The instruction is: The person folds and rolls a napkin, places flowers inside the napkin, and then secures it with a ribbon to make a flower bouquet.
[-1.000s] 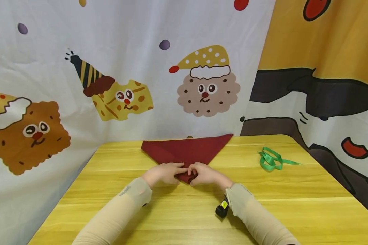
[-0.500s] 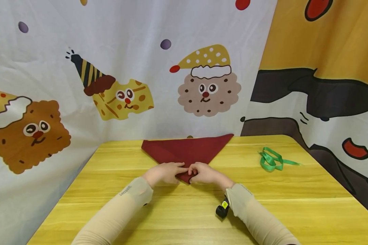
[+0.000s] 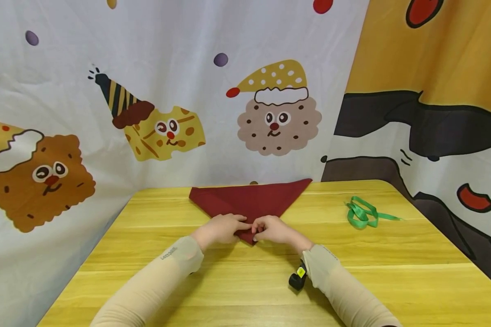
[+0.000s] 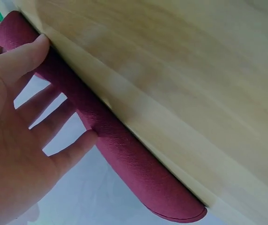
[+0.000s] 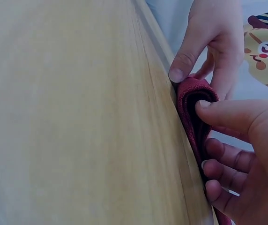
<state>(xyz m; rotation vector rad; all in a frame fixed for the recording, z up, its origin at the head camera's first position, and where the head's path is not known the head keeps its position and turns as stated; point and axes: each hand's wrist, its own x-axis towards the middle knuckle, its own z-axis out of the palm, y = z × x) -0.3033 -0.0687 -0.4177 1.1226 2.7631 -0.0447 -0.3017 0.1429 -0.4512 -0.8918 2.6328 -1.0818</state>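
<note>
A dark red cloth (image 3: 249, 200) lies at the table's far edge in the head view, wide at the back and narrowing to a near corner. My left hand (image 3: 221, 228) is at the left of that corner, its thumb on the near side and its fingers spread along the far side of the fold (image 4: 120, 150) in the left wrist view. My right hand (image 3: 275, 229) holds the corner from the right. In the right wrist view its thumb (image 5: 213, 111) presses into the looped end of the cloth (image 5: 192, 89), with the other fingers curled against the side.
Loops of green ribbon (image 3: 361, 213) lie on the wooden table (image 3: 245, 290) to the right of the cloth. Behind the table hangs a white curtain (image 3: 167, 68) with printed cartoon snacks. A black wrist camera (image 3: 298, 279) hangs under the right forearm.
The near corner of the cloth showed a rounded roll end; it now looks flatter and more pointed. Both hands have stayed almost in place, the left shifting very slightly away from me.
</note>
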